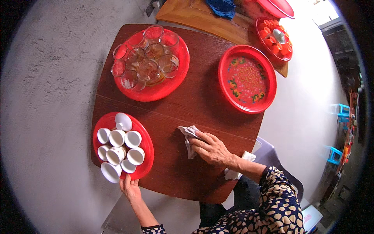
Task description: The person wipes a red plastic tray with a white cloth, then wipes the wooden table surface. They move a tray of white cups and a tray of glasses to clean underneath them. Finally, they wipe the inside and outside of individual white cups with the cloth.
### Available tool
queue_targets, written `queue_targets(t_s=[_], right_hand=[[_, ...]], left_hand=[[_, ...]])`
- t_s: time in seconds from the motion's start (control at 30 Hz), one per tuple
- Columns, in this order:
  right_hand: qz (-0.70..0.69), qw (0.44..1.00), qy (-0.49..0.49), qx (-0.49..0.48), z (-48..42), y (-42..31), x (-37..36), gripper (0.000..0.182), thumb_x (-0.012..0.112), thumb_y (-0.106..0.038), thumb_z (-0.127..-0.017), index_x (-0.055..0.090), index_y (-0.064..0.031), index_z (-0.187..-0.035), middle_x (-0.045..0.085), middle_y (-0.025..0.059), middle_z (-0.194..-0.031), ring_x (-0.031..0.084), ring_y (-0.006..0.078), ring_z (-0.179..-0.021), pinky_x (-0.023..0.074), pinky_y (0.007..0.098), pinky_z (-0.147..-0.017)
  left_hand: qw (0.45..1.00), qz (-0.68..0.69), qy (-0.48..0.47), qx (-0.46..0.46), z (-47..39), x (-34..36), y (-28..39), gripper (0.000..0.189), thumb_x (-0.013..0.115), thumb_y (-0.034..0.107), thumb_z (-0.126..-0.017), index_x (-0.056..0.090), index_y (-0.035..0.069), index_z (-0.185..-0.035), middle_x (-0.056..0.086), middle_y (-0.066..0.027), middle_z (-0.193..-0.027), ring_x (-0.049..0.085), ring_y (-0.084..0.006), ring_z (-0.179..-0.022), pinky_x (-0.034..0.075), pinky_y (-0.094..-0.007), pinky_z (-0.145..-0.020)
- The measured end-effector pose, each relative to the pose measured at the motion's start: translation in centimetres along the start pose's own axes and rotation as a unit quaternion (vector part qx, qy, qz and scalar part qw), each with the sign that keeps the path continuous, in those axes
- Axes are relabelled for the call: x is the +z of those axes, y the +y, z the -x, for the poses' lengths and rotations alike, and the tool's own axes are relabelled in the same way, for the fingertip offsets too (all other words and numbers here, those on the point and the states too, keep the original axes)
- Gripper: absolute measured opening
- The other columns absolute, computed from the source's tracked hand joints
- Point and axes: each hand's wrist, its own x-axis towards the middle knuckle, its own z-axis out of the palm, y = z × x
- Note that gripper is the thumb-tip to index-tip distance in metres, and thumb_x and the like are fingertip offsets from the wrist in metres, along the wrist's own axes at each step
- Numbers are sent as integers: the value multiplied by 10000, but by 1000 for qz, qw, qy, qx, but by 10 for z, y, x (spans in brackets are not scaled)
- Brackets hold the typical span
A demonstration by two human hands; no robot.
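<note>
My right hand (212, 149) grips a crumpled light cloth (189, 140) on the brown wooden table (172, 172). At the near left, my left hand (130, 188) holds the near rim of a round red tray (148, 152); part of its fingers is hidden by the rim. Several white cups (117, 138) stand on that tray. A white lid-like piece (123, 121) with a knob lies at its far side, and a wider white bowl (111, 172) leans at its near edge, close to my left hand.
Farther back, a red tray (175, 84) carries several clear glasses (148, 70). A deep red basin (247, 108) with a flower pattern sits at the right. White tissue (248, 156) lies by the right edge, near a grey plastic chair (267, 152). Beyond stands a wooden surface (187, 11) with red containers.
</note>
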Motion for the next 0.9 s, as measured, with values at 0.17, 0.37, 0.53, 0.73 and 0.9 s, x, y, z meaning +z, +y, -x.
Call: queue_targets(t_s=[0.17,0.37,0.53,0.73,0.9], right_hand=[[71,996,-42,29,-15,-4,-1,435,549,-220,-839,513,-128,-1262,451,51,-1412,315,288,-1376,270,461,-1102],[69,995,-52,46,-56,14,-1,572,602,-307,-820,460,-137,-1348,417,70,-1424,275,310,-1394,218,494,-1121],[52,993,-95,-41,-70,14,3,567,594,-322,-823,478,-148,-1350,382,73,-1459,249,321,-1407,213,499,-1132],[42,976,-147,-154,-49,0,13,520,528,-341,-873,478,-178,-1364,355,49,-1491,232,306,-1418,199,499,-1142],[49,989,-67,-119,-103,6,24,608,652,-335,-794,484,-149,-1348,393,57,-1455,262,301,-1399,176,512,-1133]], left_hand=[[999,-33,21,34,-1,-1,-6,395,689,179,-855,520,69,-1194,630,-102,-1103,643,-231,-926,560,-343,-700],[984,-121,117,61,31,5,2,400,673,291,-883,529,62,-1178,629,-49,-934,623,-130,-717,486,-239,-547],[915,-284,210,197,75,3,-48,499,590,305,-925,427,29,-1308,442,-114,-1272,463,-230,-1059,391,-365,-892],[933,-231,264,85,132,8,-124,609,549,348,-945,306,23,-1399,446,-147,-1252,463,-254,-1092,380,-400,-948],[977,-167,126,38,164,31,-128,560,431,415,-984,382,-8,-1348,496,-150,-1241,490,-260,-1109,352,-410,-1000]])
